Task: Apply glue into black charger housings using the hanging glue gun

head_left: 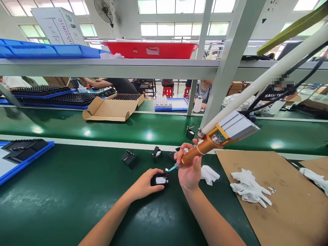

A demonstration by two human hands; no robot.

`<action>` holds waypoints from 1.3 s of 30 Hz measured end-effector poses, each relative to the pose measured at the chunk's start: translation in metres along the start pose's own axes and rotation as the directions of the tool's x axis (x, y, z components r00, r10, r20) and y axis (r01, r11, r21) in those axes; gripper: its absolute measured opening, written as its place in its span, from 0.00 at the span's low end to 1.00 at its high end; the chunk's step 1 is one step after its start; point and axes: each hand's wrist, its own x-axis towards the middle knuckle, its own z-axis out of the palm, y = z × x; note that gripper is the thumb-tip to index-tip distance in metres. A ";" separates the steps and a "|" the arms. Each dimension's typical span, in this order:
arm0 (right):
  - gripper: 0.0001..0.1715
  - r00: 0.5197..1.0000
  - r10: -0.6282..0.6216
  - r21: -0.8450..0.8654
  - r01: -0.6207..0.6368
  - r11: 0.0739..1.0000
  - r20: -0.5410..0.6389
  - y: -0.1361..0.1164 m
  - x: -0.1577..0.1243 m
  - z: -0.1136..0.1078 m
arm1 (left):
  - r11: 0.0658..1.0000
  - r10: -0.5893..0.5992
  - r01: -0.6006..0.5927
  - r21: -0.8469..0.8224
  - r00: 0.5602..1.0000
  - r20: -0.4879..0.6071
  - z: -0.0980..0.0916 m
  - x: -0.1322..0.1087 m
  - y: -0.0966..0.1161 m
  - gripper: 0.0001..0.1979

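My left hand point(145, 184) is closed around a small black plastic part point(159, 179) with a white patch on top, held just above the green table. My right hand point(189, 169) grips a gold-coloured dispensing tool point(202, 149) that hangs from hoses and a grey block point(237, 127). The tool's blue needle tip point(172, 167) touches the right end of the black part. Three more small black parts point(129, 159) lie on the table just beyond my hands.
A cardboard sheet point(282, 205) with white gloves point(249, 188) lies to the right, and a white cloth point(209, 174) sits beside my right hand. A blue tray point(23, 160) of black pieces is at left. Beyond the conveyor point(153, 128), an open carton point(112, 107) and other people sit.
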 end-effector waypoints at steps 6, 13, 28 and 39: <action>0.14 1.000 -0.015 -0.034 0.014 0.999 -0.026 0.003 0.009 -0.009 | 0.993 0.119 -0.120 -0.006 0.989 -0.091 0.012 0.011 0.012 0.24; 0.13 1.000 0.007 -0.056 -0.008 0.998 -0.020 0.003 0.011 -0.011 | 0.981 0.195 -0.191 0.041 0.970 -0.144 0.030 0.017 0.000 0.13; 0.14 1.000 0.018 0.028 -0.018 0.999 -0.008 0.005 0.013 -0.014 | 0.861 0.431 -0.395 0.320 0.901 -0.048 0.015 0.006 0.011 0.18; 0.14 0.999 0.024 -0.036 -0.025 0.999 -0.040 0.003 0.014 -0.012 | 0.884 0.353 -0.301 0.358 0.932 -0.087 0.029 0.004 0.004 0.17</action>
